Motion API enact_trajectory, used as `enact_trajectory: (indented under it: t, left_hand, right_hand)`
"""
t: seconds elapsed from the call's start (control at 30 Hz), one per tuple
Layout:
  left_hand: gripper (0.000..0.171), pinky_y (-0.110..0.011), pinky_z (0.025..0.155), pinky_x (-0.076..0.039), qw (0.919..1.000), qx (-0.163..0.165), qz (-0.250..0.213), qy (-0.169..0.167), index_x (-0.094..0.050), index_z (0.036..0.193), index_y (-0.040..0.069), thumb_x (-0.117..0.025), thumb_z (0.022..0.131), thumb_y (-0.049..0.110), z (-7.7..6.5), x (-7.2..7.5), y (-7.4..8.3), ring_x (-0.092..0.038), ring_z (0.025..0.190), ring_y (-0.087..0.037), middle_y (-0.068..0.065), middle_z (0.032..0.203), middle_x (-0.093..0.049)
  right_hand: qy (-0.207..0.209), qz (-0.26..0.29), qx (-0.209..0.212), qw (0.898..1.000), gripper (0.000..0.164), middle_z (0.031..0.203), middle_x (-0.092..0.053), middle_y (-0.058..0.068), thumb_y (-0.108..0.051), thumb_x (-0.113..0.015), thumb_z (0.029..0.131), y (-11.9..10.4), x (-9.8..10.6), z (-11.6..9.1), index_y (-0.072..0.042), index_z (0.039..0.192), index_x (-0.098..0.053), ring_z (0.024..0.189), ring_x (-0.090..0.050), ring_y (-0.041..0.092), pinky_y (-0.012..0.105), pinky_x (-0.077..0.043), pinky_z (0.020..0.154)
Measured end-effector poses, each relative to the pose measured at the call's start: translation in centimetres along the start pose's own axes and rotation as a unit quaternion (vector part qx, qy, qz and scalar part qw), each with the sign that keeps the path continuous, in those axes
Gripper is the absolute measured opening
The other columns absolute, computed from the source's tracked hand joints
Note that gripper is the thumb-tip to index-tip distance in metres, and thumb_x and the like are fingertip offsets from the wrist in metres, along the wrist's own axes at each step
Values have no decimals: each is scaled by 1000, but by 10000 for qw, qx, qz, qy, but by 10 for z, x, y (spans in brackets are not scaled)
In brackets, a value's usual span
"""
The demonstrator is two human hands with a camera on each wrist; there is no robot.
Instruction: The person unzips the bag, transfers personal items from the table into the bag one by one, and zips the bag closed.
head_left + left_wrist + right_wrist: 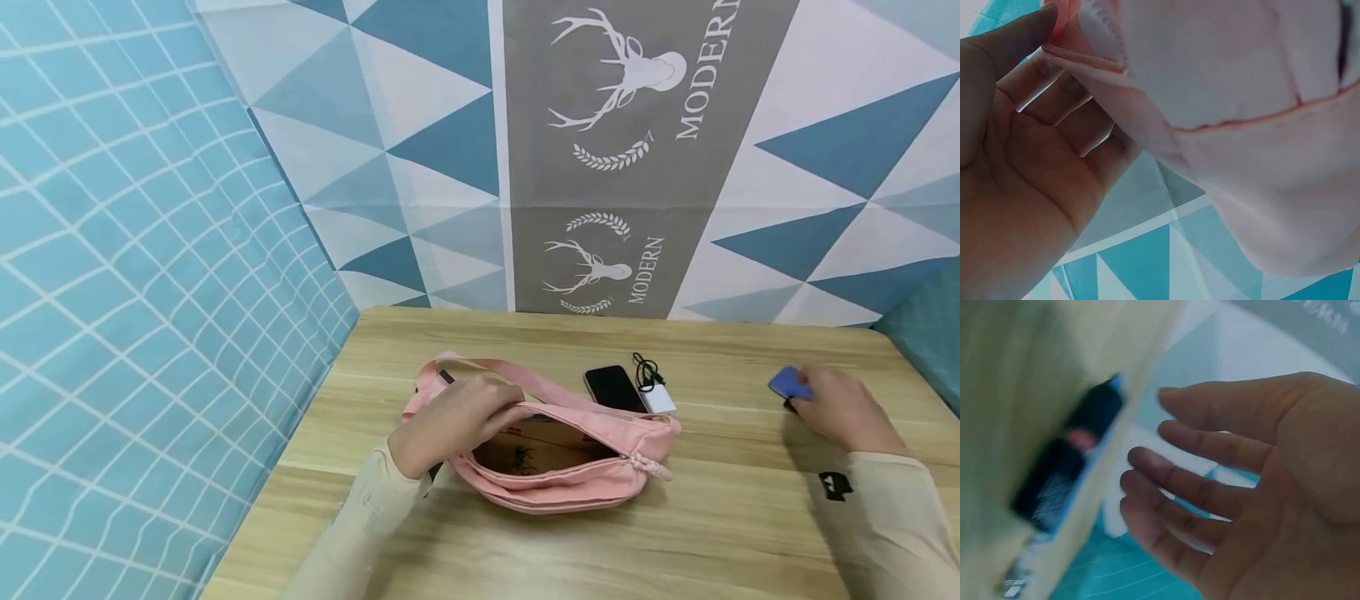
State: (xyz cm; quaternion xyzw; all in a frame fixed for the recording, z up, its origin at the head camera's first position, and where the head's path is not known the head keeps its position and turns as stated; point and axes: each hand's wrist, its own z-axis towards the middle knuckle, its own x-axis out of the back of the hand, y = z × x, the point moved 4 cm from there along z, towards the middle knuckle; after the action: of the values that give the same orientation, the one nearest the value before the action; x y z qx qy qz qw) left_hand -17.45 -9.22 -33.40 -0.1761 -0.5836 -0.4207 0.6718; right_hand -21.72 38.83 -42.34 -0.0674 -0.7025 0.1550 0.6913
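Note:
A pink waist bag (547, 493) lies on the table with its zipped mouth spread, showing a brownish lining and something small and dark inside. My left hand (465, 417) pinches the bag's far rim between thumb and fingers; the left wrist view shows the thumb (1025, 34) over the zipper edge. Off to the right, my right hand (843, 408) is at a small blue object (789, 383). In the right wrist view its fingers (1179, 487) are loosely bent and hold nothing, beside a blurred black-and-blue object (1054, 478).
Behind the bag's right end lie a dark-screened phone (617, 388) and a white charger block (660, 400) with a coiled black cable (647, 372). A small black piece with a white mark (835, 485) shows beside the right sleeve. Patterned sheets (420, 208) rise behind the wooden table (720, 517).

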Motion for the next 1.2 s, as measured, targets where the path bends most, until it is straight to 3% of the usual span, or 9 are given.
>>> enact_trajectory:
  t: [0.13,0.27,0.4,0.77,1.03,1.2]
  left_hand:
    - [30,-18,59,-36,10000,-20,70,-18,-55,73,20,-57,102,29,-1,0,1,-39,58,-1,12,62,-39]
    - [30,-18,59,-36,9999,14,69,-80,-53,73,21,-57,102,29,-1,-2,2,-38,58,-1,12,63,-38]
    - [29,-18,58,-36,9999,58,72,-95,-54,74,21,-58,102,30,-2,-5,2,-38,58,-1,12,63,-38]
    - [32,-18,58,-36,9996,20,262,-29,-52,72,22,-57,102,31,-1,-1,3,-38,58,-1,12,63,-38]
    - [28,-18,59,-38,9996,56,249,-143,-55,75,21,-57,102,30,-3,-2,4,-40,60,-2,12,65,-42]
    - [26,-18,58,-39,9991,172,387,-72,-59,77,21,-59,101,31,-3,-3,3,-41,59,-2,12,64,-44]
  right_hand:
    - [-248,-41,-7,9997,40,91,-57,41,-5,-69,84,20,-9,1,24,103,-50,81,-58,54,59,-47,66]
    - [-201,97,29,9997,22,74,-56,21,-5,-68,86,31,-19,2,11,86,-52,65,-54,35,45,-43,58]
    - [-127,219,20,9997,19,68,-48,6,-7,-66,87,34,-26,2,1,79,-51,61,-43,22,36,-34,56]
    - [86,152,214,9996,17,70,-55,9,-6,-67,88,30,-21,5,8,86,-57,62,-48,22,36,-37,55]
    - [-172,345,179,9991,25,82,-66,24,-8,-70,89,29,-12,0,15,96,-61,76,-64,40,52,-52,64]
    - [-90,505,245,9984,30,87,-66,22,-13,-68,93,16,-3,-2,15,103,-62,77,-64,35,46,-52,62]
